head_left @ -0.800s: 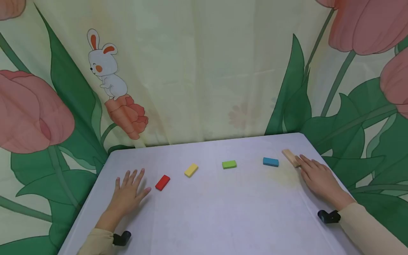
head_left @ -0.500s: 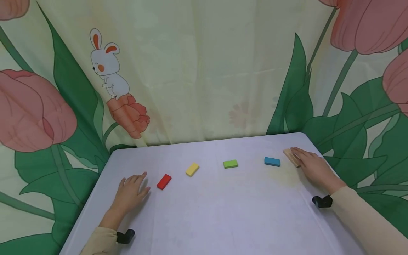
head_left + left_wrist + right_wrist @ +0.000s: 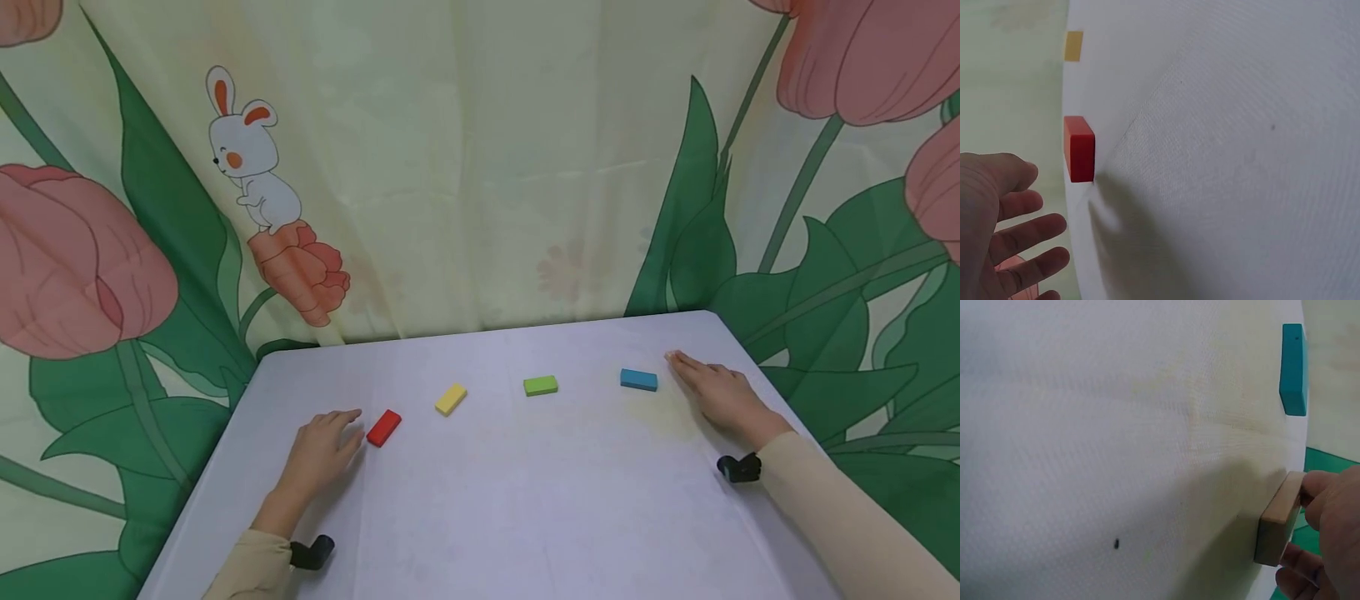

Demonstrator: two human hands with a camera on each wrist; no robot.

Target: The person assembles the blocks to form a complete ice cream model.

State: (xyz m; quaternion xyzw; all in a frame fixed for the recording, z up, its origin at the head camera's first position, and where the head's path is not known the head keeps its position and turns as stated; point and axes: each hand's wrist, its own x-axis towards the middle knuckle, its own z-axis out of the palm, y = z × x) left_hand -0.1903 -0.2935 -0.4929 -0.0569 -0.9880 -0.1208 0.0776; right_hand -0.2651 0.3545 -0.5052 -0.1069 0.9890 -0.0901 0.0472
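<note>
Over the plain wooden block (image 3: 1275, 515), my right hand (image 3: 723, 400) has its thumb at one side and its fingers at the other, gripping it. In the head view that hand hides nearly all of the block. My left hand (image 3: 318, 450) hovers just left of the red block (image 3: 384, 428), fingers loosely bent and spread from the thumb. A gap shows between those fingertips and the red block (image 3: 1080, 150) in the left wrist view. Nearest to the right hand's left side lies the blue block (image 3: 638, 380).
A yellow block (image 3: 451, 400) and a green block (image 3: 541, 386) lie between the red and blue ones, forming a loose arc. All lie on a white-covered table (image 3: 510, 500). Behind its far edge hangs a curtain (image 3: 480, 167) printed with tulips and a rabbit.
My right hand has moved forward and left over the wooden block, its fingers closing about it. My left hand has shifted right toward the red block, its fingers bending from a wide spread.
</note>
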